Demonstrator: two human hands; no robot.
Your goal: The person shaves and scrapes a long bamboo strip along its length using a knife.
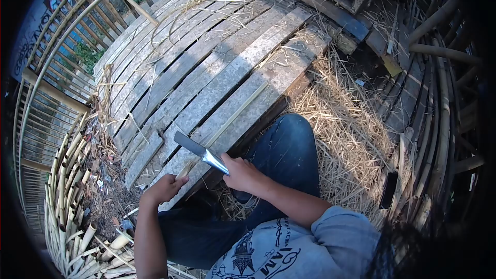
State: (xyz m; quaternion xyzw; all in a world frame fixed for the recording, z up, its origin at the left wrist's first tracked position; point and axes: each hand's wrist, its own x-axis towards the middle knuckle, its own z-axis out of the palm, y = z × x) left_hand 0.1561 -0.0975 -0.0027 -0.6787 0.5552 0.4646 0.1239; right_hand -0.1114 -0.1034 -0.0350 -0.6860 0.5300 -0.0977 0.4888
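Note:
My right hand is closed around the shiny metal handle of a broad-bladed knife. Its flat blade points up and to the left, across a thin bamboo strip. The strip lies lengthwise on the wooden slatted platform; whether the blade touches it I cannot tell. At the strip's near end, my left hand is closed with the thumb pressed along it. Part of the strip is covered by the knife and fingers.
Straw-like bamboo shavings cover the ground right of my knee. Cut bamboo poles are stacked at the left, beside a bamboo fence. A short board lies on the platform's left side. A dark phone-like object is at the right.

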